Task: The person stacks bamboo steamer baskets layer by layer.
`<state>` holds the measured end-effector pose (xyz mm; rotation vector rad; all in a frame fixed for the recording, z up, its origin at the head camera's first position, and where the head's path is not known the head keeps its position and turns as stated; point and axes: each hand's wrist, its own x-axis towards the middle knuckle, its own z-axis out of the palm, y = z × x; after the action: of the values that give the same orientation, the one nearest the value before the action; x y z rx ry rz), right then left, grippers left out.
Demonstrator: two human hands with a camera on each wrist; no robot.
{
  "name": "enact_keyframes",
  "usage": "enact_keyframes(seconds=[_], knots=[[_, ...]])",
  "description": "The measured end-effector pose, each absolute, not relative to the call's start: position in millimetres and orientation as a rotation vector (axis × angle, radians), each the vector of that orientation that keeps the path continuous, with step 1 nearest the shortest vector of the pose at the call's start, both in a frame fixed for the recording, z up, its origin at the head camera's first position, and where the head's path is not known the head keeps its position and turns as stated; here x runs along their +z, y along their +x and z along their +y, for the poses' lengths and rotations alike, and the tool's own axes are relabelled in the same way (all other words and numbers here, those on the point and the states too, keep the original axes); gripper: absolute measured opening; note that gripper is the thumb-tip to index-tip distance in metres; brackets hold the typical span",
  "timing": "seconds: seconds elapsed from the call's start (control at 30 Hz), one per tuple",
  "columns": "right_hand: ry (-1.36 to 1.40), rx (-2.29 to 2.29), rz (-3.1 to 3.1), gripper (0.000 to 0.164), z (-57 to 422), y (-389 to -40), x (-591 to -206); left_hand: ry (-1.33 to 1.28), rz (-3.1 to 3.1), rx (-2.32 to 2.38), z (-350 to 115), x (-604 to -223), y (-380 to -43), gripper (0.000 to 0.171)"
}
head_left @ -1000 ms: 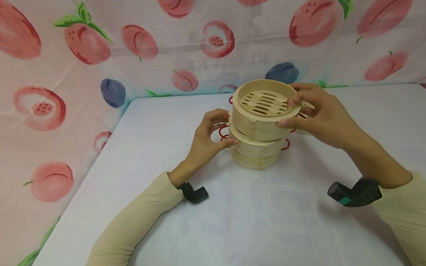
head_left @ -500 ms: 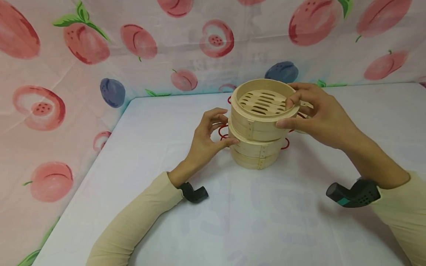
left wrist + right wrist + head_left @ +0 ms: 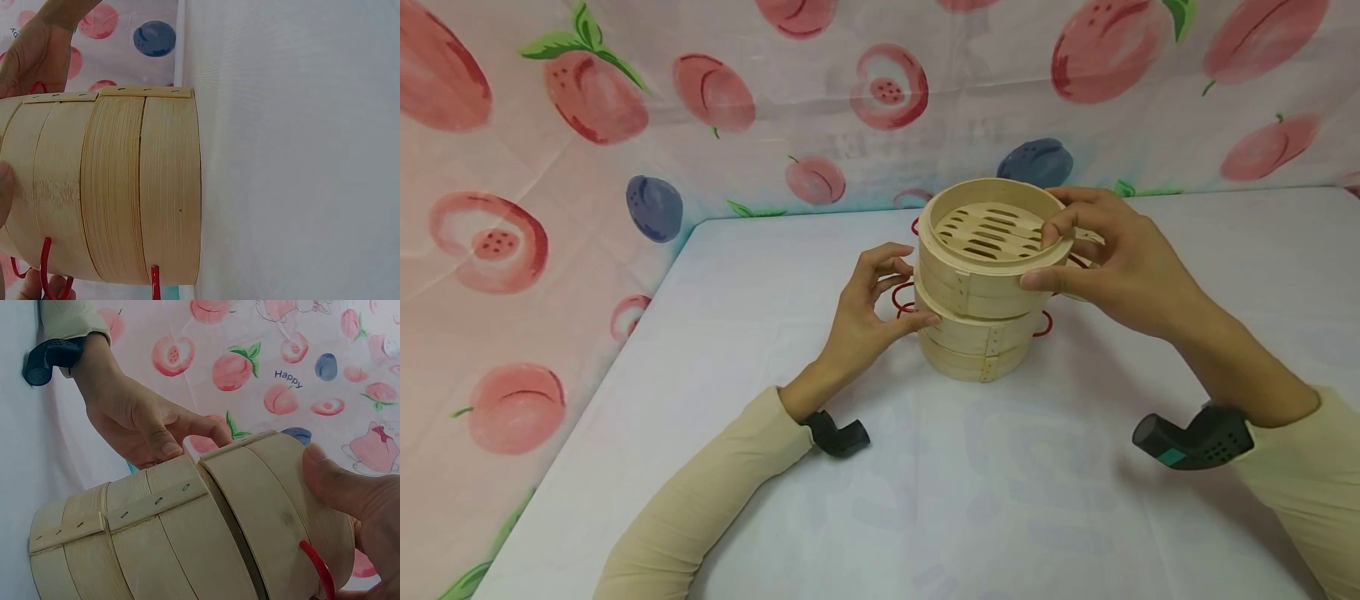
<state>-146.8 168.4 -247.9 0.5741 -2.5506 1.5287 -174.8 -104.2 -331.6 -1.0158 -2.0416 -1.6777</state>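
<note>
Two bamboo steamer baskets stand stacked on the white-covered table in the head view. My right hand (image 3: pixel 1123 262) pinches the rim of the upper basket (image 3: pixel 988 293), thumb outside and fingers over the inner edge. Its slatted floor faces up, and red loops hang at the sides. Below it, the lower basket (image 3: pixel 962 340) rests on the cloth, held at its left side by my left hand (image 3: pixel 867 307), thumb in front and fingers toward the back. A narrow dark gap separates the two baskets in the right wrist view, where the upper basket (image 3: pixel 275 487) looks slightly tilted.
Behind my right hand, part of another pale bamboo piece (image 3: pixel 1078 297) shows, mostly hidden. A peach-print cloth (image 3: pixel 722 167) hangs along the back and left of the white table (image 3: pixel 985 500). Black wrist cameras sit on both wrists.
The upper basket and my right hand have shifted very slightly left over the lower basket. My left hand stays in place with the same hold.
</note>
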Motion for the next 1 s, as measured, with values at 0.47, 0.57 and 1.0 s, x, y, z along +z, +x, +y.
enact_keyframes(seconds=[0.47, 0.57, 1.0], knots=[[0.561, 1.546, -2.531, 0.034, 168.3, -148.8, -250.3, -1.024, -2.031, -1.705, -103.8, -332.4, -175.5, 0.078], [0.558, 1.547, -2.536, 0.034, 167.7, -149.1, -251.0, -1.022, -2.032, -1.703, -103.5, -332.3, -175.6, 0.079], [0.625, 1.579, -2.485, 0.034, 162.2, -149.3, -254.6, -1.042, -2.006, -1.709, -103.1, -332.5, -177.5, 0.083]])
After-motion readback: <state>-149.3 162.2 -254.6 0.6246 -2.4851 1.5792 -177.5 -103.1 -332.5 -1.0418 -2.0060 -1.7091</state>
